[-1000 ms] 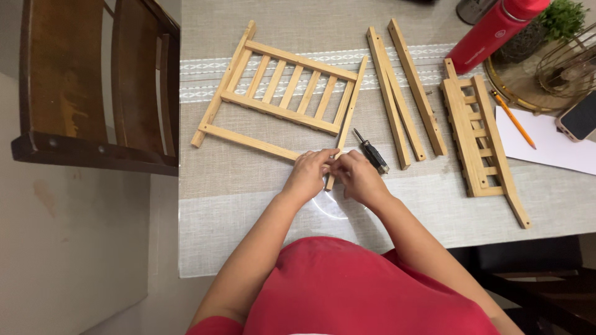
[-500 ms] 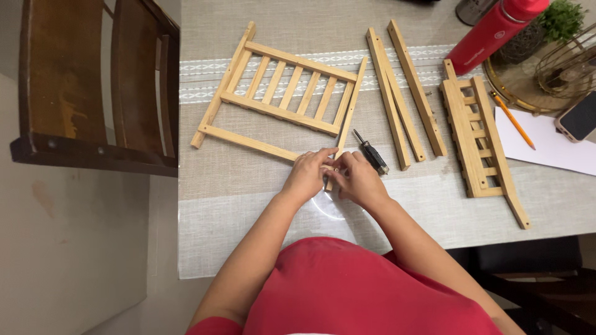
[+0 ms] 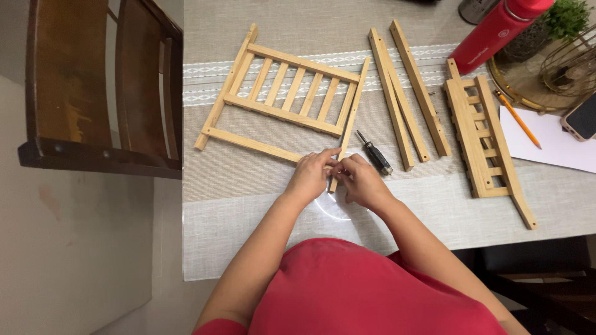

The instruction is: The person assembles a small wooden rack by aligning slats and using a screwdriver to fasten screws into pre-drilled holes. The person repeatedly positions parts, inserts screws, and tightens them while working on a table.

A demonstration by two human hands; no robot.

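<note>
Bamboo rail end: both hands are meeting at the near tip of the slatted frame's right side rail, at the desk's front edge.
Left hand [image 3: 312, 175]: its fingers are pinching together on the rail tip from the left; whether something small sits between them I cannot tell.
Right hand [image 3: 362, 180]: its grip is closing on the same tip from the right, fingertips touching those of the left hand.
Slatted frame [image 3: 287, 105]: it is lying flat on the desk just beyond the hands, with two side rails, seven short slats and a lower crossbar already joined.
Screwdriver [image 3: 374, 152]: it is lying untouched just beside the right hand, black handle pointing away from the person.
Clear plastic bag [image 3: 338, 208]: it is resting under the wrists, contents too faint to tell.
Loose bamboo strips [image 3: 406, 93]: three long pieces are lying side by side past the screwdriver, not yet attached to anything.
Stacked slatted panels [image 3: 483, 139]: they are waiting farther right, apart from the frame.
Desk [image 3: 248, 217]: a woven grey cloth is covering it.
Progress: judging by the layout, one frame is looking assembled, while the strips and panels are remaining separate, so roughly the early-to-middle part of the build is in hand.
</note>
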